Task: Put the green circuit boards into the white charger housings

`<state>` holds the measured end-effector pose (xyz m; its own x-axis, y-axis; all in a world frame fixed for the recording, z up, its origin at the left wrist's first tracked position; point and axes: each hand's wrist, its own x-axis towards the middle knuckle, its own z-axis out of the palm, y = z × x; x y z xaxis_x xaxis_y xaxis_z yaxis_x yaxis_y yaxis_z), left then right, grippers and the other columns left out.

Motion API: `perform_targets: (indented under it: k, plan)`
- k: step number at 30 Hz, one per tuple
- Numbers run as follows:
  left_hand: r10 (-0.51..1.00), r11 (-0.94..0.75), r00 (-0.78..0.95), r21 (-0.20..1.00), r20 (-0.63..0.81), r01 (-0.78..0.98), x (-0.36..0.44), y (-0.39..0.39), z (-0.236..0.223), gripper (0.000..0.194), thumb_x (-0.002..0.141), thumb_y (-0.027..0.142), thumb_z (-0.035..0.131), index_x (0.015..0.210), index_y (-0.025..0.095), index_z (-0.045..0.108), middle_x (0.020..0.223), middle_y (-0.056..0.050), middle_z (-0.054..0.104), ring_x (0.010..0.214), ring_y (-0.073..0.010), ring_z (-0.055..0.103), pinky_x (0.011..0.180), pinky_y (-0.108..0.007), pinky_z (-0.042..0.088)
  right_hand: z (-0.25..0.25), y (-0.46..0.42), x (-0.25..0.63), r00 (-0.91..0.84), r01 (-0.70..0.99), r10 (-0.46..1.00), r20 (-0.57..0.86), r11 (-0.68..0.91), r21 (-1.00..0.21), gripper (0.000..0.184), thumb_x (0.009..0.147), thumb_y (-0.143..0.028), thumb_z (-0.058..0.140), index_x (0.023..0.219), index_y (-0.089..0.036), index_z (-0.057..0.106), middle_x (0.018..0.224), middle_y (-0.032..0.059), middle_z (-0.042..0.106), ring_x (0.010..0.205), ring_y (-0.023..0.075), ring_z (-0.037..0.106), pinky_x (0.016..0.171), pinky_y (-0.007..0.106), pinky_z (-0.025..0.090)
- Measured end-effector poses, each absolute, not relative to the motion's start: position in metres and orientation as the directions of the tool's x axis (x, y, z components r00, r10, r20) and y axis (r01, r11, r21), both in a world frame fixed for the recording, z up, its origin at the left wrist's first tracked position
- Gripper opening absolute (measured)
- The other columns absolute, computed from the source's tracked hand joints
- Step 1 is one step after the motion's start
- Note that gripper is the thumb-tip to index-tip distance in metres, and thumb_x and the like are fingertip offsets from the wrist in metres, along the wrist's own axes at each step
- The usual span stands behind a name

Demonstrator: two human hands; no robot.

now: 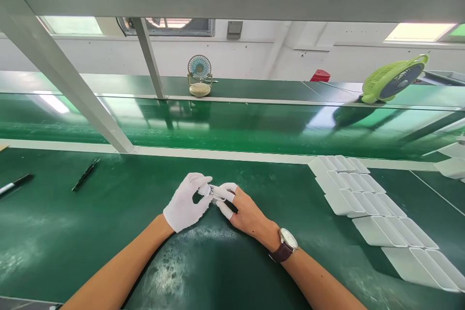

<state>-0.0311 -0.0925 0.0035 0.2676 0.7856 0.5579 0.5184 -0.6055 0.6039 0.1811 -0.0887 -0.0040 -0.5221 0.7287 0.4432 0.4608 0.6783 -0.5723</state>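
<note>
A small white-and-silver piece (215, 193) is held between both hands, just above the green worktop (225, 261). My left hand (187, 202), in a white glove, pinches its left end between thumb and fingers. From the other side my right hand (249, 212) grips the right end; white finger cots cover several of its fingertips, and a watch (288, 240) is on that wrist. The fingers hide much of the piece, and it is too small for me to tell its kind.
Rows of white plastic bins (363, 198) stand to the right. At the left lie a black pen (86, 175) and a black-and-white marker (15, 184). Beyond a white rail runs a green belt-like surface (232, 126), with a small fan (199, 75) and a green fan (392, 79) behind.
</note>
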Motion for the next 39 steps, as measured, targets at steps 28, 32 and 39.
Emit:
perform_targets:
  k: [28, 32, 39]
  plan:
    - [0.848, -0.510, 0.159, 0.698, 0.505, 0.503, -0.032, -0.096, 0.010, 0.102, 0.059, 0.018, 0.080, 0.148, 0.028, 0.031, 0.144, -0.013, 0.041, 0.123, -0.0326, 0.053, 0.100, -0.054, 0.052, 0.000, -0.088, 0.189, -0.550, 0.486, 0.700, 0.456, 0.712, -0.508, 0.043, 0.093, -0.014, 0.053, 0.132, -0.032, 0.059, 0.121, 0.0077, 0.065, 0.099, 0.0201, 0.069, 0.084, 0.035, 0.061]
    - [0.778, -0.609, 0.302, 0.544, 0.551, 0.577, -0.029, -0.093, 0.007, 0.074, 0.068, 0.020, 0.080, 0.135, 0.028, 0.049, 0.138, -0.012, 0.052, 0.130, -0.0341, 0.049, 0.107, -0.057, 0.046, -0.007, -0.088, 0.188, -0.534, 0.502, 0.726, 0.434, 0.685, -0.528, 0.039, 0.095, -0.018, 0.052, 0.132, -0.032, 0.057, 0.123, 0.0079, 0.064, 0.104, 0.0211, 0.066, 0.087, 0.038, 0.060]
    - [0.753, -0.625, 0.264, 0.529, 0.602, 0.574, -0.027, -0.090, -0.003, 0.047, 0.080, 0.023, 0.073, 0.124, 0.023, 0.057, 0.120, -0.010, 0.063, 0.113, -0.0260, 0.062, 0.098, -0.047, 0.055, -0.002, -0.087, 0.186, -0.563, 0.564, 0.751, 0.345, 0.654, -0.505, 0.046, 0.095, -0.019, 0.050, 0.140, -0.030, 0.051, 0.110, 0.0088, 0.064, 0.093, 0.0217, 0.065, 0.082, 0.038, 0.059]
